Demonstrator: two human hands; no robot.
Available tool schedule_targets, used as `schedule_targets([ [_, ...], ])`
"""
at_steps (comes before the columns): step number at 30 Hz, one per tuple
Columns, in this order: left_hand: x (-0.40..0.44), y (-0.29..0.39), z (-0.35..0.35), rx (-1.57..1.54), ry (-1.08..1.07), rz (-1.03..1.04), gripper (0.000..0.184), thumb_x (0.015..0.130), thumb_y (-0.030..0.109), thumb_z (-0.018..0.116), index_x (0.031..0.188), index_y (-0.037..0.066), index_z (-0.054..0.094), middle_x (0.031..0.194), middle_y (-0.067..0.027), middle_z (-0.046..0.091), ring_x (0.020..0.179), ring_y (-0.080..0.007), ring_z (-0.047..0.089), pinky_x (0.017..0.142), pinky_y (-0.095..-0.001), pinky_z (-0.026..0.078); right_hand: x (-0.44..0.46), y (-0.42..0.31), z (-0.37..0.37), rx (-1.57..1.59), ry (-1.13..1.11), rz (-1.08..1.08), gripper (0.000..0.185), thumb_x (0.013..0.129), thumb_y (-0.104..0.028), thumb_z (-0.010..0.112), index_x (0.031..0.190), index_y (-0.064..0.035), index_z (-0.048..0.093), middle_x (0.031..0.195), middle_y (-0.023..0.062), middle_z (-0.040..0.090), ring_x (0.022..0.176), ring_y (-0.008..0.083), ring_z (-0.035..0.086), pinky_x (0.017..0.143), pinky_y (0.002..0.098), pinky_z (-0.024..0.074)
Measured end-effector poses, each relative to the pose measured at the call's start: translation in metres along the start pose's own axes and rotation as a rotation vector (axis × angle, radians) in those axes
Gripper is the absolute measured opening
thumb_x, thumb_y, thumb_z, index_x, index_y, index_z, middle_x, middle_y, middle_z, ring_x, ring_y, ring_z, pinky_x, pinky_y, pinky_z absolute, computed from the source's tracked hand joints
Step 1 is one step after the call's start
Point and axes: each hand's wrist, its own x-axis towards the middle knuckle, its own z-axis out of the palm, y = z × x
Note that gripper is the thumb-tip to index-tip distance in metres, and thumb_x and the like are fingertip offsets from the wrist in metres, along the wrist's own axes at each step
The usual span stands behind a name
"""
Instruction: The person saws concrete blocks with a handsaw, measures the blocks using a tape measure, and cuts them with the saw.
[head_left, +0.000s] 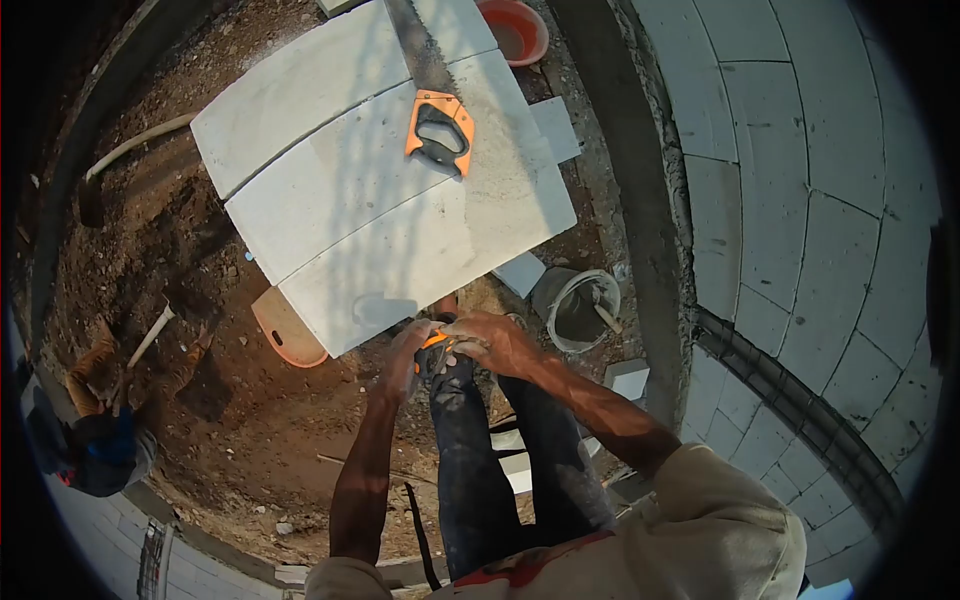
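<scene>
Close together in front of my thighs, my left hand [408, 352] and my right hand [485, 340] both grip a small orange and black object [433, 345], partly hidden by my fingers. The fingers of both hands are bent around it. Just beyond my hands lie large pale blocks [350, 210], side by side. On top of them rests a handsaw with an orange and black handle [464, 140], its blade pointing away from me.
A bucket of grey mix [580, 312] stands right of my legs. An orange bowl [513, 35] is beyond the blocks. An orange-rimmed board [288, 328] lies left. A person [105, 440] holds a tool at far left. Block walls [770, 130] curve along the right.
</scene>
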Motion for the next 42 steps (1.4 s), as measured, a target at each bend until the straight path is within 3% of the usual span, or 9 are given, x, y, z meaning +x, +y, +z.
schedule_targets([
  [4, -0.021, -0.023, -0.003, -0.087, -0.015, -0.301, 0.047, 0.108, 0.039, 0.055, 0.134, 0.000, 0.060, 0.114, -0.0160, 0.073, 0.086, -0.0249, 0.076, 0.077, -0.0368, 0.064, -0.033, 0.022, 0.012, 0.011, -0.198, 0.043, 0.032, 0.090, -0.001, 0.076, 0.121, -0.0044, 0.072, 0.105, 0.0155, 0.068, 0.099, 0.0405, 0.067, 0.085, 0.0507, 0.0552],
  [10, -0.015, 0.007, -0.003, 0.028, -0.070, -0.291, 0.049, 0.104, 0.036, 0.060, 0.138, 0.000, 0.059, 0.114, -0.0124, 0.072, 0.088, -0.0214, 0.075, 0.076, -0.0359, 0.064, -0.020, 0.049, 0.016, -0.113, -0.087, -0.130, 0.026, 0.088, -0.006, 0.078, 0.114, -0.0036, 0.073, 0.101, 0.0149, 0.068, 0.091, 0.0359, 0.070, 0.074, 0.0475, 0.0561],
  [12, -0.008, 0.030, -0.026, 0.508, -0.156, -0.139, 0.042, 0.103, 0.031, 0.061, 0.133, 0.002, 0.065, 0.115, -0.0076, 0.073, 0.097, -0.0187, 0.070, 0.086, -0.0376, 0.057, 0.010, 0.054, -0.004, -0.205, 0.088, -0.107, 0.023, 0.089, -0.006, 0.077, 0.112, -0.0037, 0.073, 0.102, 0.0142, 0.069, 0.087, 0.0309, 0.071, 0.072, 0.0431, 0.0570],
  [14, -0.025, 0.085, -0.033, 0.928, 0.109, -0.324, 0.042, 0.098, 0.027, 0.062, 0.133, 0.004, 0.067, 0.111, -0.0055, 0.072, 0.097, -0.0150, 0.065, 0.087, -0.0361, 0.053, 0.050, 0.079, -0.037, -0.158, 0.321, -0.103, 0.018, 0.086, -0.006, 0.073, 0.105, -0.0028, 0.071, 0.095, 0.0154, 0.063, 0.085, 0.0336, 0.067, 0.075, 0.0432, 0.0547],
  [17, -0.045, 0.118, -0.108, 1.149, 0.464, -0.101, 0.034, 0.097, 0.030, 0.065, 0.116, 0.005, 0.077, 0.098, -0.0072, 0.073, 0.081, -0.0160, 0.064, 0.077, -0.0347, 0.052, 0.102, 0.089, -0.087, -0.286, 0.555, -0.084, 0.016, 0.086, 0.003, 0.068, 0.100, -0.0018, 0.072, 0.094, 0.0133, 0.065, 0.079, 0.0239, 0.066, 0.073, 0.0353, 0.0544],
  [22, -0.040, 0.157, -0.190, 1.393, 0.622, 0.357, 0.035, 0.096, 0.032, 0.070, 0.112, 0.001, 0.072, 0.098, -0.0196, 0.072, 0.087, -0.0264, 0.066, 0.083, -0.0428, 0.054, 0.148, 0.127, -0.095, -0.291, 0.563, -0.100, 0.015, 0.088, -0.001, 0.072, 0.103, -0.0015, 0.074, 0.100, 0.0134, 0.068, 0.086, 0.0241, 0.069, 0.078, 0.0361, 0.0553],
  [25, -0.027, 0.169, -0.211, 1.380, 0.585, 0.252, 0.035, 0.097, 0.032, 0.068, 0.112, 0.000, 0.071, 0.100, -0.0127, 0.070, 0.092, -0.0201, 0.064, 0.086, -0.0399, 0.053, 0.151, 0.132, -0.087, -0.362, 0.560, -0.145, 0.015, 0.089, -0.003, 0.073, 0.104, -0.0012, 0.075, 0.100, 0.0131, 0.070, 0.089, 0.0243, 0.070, 0.081, 0.0364, 0.0554],
  [35, -0.026, 0.167, -0.220, 1.375, 0.628, 0.224, 0.039, 0.097, 0.038, 0.069, 0.111, 0.002, 0.073, 0.098, -0.0115, 0.071, 0.087, -0.0189, 0.062, 0.079, -0.0397, 0.052, 0.152, 0.123, -0.086, -0.464, 0.501, -0.136, 0.013, 0.089, -0.003, 0.074, 0.102, -0.0002, 0.074, 0.096, 0.0129, 0.070, 0.084, 0.0237, 0.069, 0.079, 0.0350, 0.0553],
  [42, -0.025, 0.180, -0.233, 1.402, 0.455, 0.171, 0.031, 0.098, 0.030, 0.067, 0.106, 0.000, 0.071, 0.092, -0.0082, 0.067, 0.082, -0.0169, 0.057, 0.076, -0.0383, 0.051, 0.160, 0.119, -0.081, -0.483, 0.502, -0.150, 0.014, 0.088, -0.001, 0.074, 0.102, 0.0000, 0.075, 0.094, 0.0138, 0.070, 0.082, 0.0248, 0.070, 0.076, 0.0349, 0.0558],
])
